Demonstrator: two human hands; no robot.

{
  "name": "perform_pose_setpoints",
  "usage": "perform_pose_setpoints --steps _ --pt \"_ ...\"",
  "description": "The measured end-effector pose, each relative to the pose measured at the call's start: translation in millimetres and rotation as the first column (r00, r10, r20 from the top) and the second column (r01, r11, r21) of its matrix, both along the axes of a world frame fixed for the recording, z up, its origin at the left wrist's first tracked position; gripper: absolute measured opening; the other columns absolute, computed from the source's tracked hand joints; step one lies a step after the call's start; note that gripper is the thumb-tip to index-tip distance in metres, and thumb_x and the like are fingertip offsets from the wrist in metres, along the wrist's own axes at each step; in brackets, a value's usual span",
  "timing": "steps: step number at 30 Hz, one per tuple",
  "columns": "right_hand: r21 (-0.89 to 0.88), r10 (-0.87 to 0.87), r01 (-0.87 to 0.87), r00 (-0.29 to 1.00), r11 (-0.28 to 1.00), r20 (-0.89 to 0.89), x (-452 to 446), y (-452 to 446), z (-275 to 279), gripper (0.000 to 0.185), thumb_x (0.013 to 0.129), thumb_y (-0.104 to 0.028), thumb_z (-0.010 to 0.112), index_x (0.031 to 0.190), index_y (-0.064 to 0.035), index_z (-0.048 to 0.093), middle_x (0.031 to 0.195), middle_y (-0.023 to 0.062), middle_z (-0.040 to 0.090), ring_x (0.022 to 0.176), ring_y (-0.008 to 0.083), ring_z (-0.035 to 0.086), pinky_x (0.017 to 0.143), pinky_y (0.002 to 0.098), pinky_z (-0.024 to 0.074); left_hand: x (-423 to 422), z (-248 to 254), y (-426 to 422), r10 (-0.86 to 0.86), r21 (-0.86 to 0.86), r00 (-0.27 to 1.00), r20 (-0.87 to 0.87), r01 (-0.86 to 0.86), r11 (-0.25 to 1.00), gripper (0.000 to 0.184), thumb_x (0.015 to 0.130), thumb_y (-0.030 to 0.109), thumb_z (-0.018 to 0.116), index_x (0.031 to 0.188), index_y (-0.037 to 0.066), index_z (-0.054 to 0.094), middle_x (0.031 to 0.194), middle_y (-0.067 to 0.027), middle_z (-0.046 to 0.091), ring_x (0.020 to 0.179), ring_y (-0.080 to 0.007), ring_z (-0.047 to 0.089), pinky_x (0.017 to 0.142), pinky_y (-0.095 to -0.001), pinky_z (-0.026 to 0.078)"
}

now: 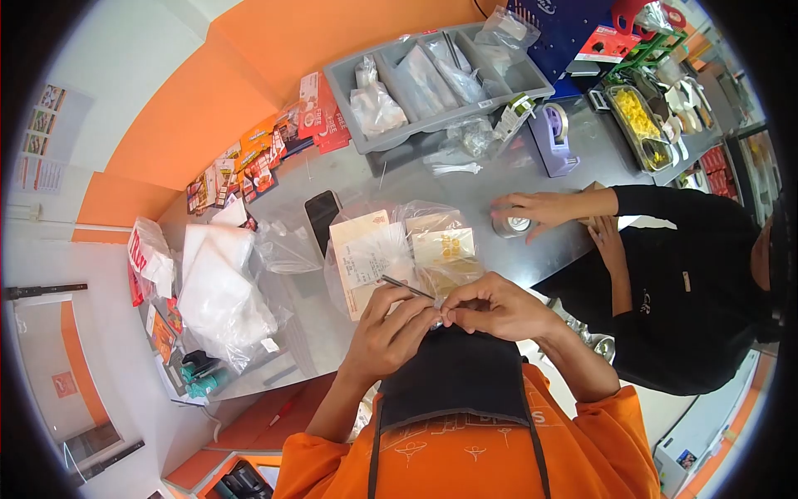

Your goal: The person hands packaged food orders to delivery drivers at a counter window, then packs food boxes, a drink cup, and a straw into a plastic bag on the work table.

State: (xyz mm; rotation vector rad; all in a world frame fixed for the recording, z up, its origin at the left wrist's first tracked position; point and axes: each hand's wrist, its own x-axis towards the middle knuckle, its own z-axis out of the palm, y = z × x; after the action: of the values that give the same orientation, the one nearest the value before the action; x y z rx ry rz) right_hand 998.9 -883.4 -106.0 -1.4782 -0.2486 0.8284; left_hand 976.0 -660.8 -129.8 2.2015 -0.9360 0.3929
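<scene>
My left hand (394, 329) is closed, with a thin dark stick (407, 287) held in its fingers. Beside it, my right hand (492, 306) pinches at the gathered top of a clear plastic bag (440, 301), and the fingertips of both hands nearly meet there. Just beyond my hands, the clear plastic lies around a box with a paper receipt (370, 256) and a smaller box with yellow print (445, 248). A black phone (322, 218) lies to the left of the boxes.
A co-worker's hand (532, 209) is on a can (511, 224) at the right. A grey divided tray (397, 133) stands at the back, with a purple tape dispenser (555, 143) beside it. White plastic bags (218, 291) lie at the left.
</scene>
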Motion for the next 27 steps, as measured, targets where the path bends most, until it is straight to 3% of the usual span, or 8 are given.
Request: perform_pose_setpoints --steps 2,8,9,12,13,17,23,27 --pt "0.066 -0.054 0.062 0.991 0.996 -0.123 -6.1 -2.2 0.4 0.014 0.093 -0.004 0.059 0.100 0.0020 0.071 0.080 0.0031 0.067 0.065 0.0078 0.054 0.059 0.0229 0.0435 0.1 0.4 1.1 -0.004 -0.017 1.000 0.011 0.004 1.000 0.026 0.070 0.000 0.077 0.095 0.000 0.068 0.100 -0.0064 0.064 0.094 -0.0269 0.058 0.080 -0.0420 0.052" --pt "0.220 -0.121 0.153 0.981 0.963 -0.152 -29.0 -15.5 -25.5 0.013 0.094 -0.002 0.059 0.100 0.0026 0.069 0.084 0.0034 0.066 0.068 0.0072 0.053 0.061 0.0223 0.0434 -5.8 -3.8 -3.3 -0.012 0.019 1.000 -0.026 0.012 1.000 0.025 0.070 0.000 0.074 0.095 -0.002 0.068 0.100 -0.0073 0.064 0.096 -0.0275 0.061 0.080 -0.0385 0.054" --pt "0.208 -0.024 0.046 0.994 0.977 -0.106 -25.0 -17.6 -25.3 0.014 0.096 -0.003 0.057 0.104 0.0024 0.067 0.083 0.0037 0.064 0.069 0.0079 0.054 0.063 0.0224 0.0449 -7.2 -6.5 -4.9 -0.013 0.037 1.000 -0.018 0.014 0.999 0.025 0.071 0.000 0.073 0.095 -0.002 0.068 0.101 -0.0079 0.064 0.096 -0.0276 0.061 0.080 -0.0381 0.054" --pt "0.183 0.058 -0.033 0.989 0.982 -0.135 -13.1 -18.4 -13.5 0.013 0.097 -0.006 0.060 0.105 0.0013 0.067 0.075 0.0023 0.064 0.069 0.0101 0.058 0.063 0.0241 0.0472 -3.9 -6.0 -7.1 -0.063 0.098 0.998 0.005 0.062 0.993 0.024 0.073 0.001 0.071 0.096 -0.004 0.068 0.103 -0.0096 0.063 0.096 -0.0279 0.063 0.081 -0.0372 0.055" --pt "0.218 0.033 -0.027 0.999 0.976 -0.023 -9.5 -16.8 -16.7 0.019 0.099 -0.009 0.056 0.111 0.0019 0.064 0.076 0.0042 0.066 0.069 0.0128 0.061 0.065 0.0264 0.0502 3.0 4.7 -8.7 -0.099 0.125 0.995 0.010 0.097 0.987 0.023 0.073 0.001 0.070 0.096 -0.004 0.068 0.103 -0.0103 0.063 0.096 -0.0278 0.063 0.081 -0.0374 0.055" --pt "-0.113 0.325 -0.307 0.916 0.945 0.235 28.6 -22.3 13.9 0.025 0.099 -0.014 0.050 0.103 0.0054 0.064 0.080 0.0107 0.070 0.064 0.0158 0.062 0.060 0.0300 0.0511 15.8 25.9 -7.9 -0.192 0.276 0.980 0.055 0.170 0.946 0.028 0.071 0.004 0.070 0.098 -0.004 0.067 0.107 -0.0127 0.063 0.098 -0.0296 0.065 0.082 -0.0380 0.056" --pt "-0.014 0.402 -0.411 0.899 0.912 -0.174 37.5 -22.8 22.3 0.026 0.098 -0.015 0.052 0.101 0.0062 0.066 0.082 0.0088 0.071 0.064 0.0116 0.059 0.056 0.0269 0.0483 20.6 28.8 -3.0 -0.271 0.368 0.957 0.099 0.218 0.904 0.028 0.073 0.007 0.070 0.100 -0.002 0.068 0.110 -0.0115 0.063 0.103 -0.0280 0.063 0.086 -0.0377 0.055" --pt "-0.004 0.405 -0.409 0.903 0.912 -0.142 34.6 -16.9 8.4 0.025 0.097 -0.015 0.052 0.103 0.0047 0.067 0.080 0.0070 0.070 0.064 0.0110 0.055 0.060 0.0267 0.0466 25.5 35.5 -5.8 -0.313 0.369 0.940 0.138 0.244 0.897 0.024 0.074 0.007 0.069 0.096 -0.003 0.067 0.105 -0.0108 0.062 0.100 -0.0263 0.062 0.086 -0.0364 0.054"
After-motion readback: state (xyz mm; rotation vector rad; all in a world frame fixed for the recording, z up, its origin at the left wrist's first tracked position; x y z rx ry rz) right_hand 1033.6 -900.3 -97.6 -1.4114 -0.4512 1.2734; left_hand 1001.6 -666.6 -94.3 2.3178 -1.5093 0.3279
